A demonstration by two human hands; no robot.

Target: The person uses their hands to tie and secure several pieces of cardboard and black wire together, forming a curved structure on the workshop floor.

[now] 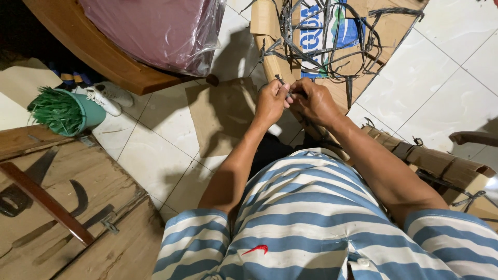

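Wearing a blue and white striped shirt [311, 218], the person is reaching both forearms forward over a white tiled floor [446, 83]. Lying on a wooden board [104, 207] at the near left are one red-brown wooden bar [46, 202] and two dark curved blades [80, 197]. Further out, the two hands are meeting over a cardboard bundle [270, 57]: the left hand [271, 102] is closing its fingers on a dark strap [282, 83], and the right hand [312, 101] is pinching the same strap just beside it, the fingertips of both hands almost touching. The strap is sitting between the two hands, at the near edge of the bundle, which many more dark straps are crossing. One flat cardboard sheet [223, 114] is lying on the tiles beneath the left hand. To the right, one rolled cardboard piece [430, 158] is lying near the right forearm. At the left, one green pot [91, 111] holding grass-like green stalks is standing beside one white shoe [106, 98]. Farthest away, one pink plastic-wrapped bundle [155, 26] is resting on a curved wooden edge [93, 52].
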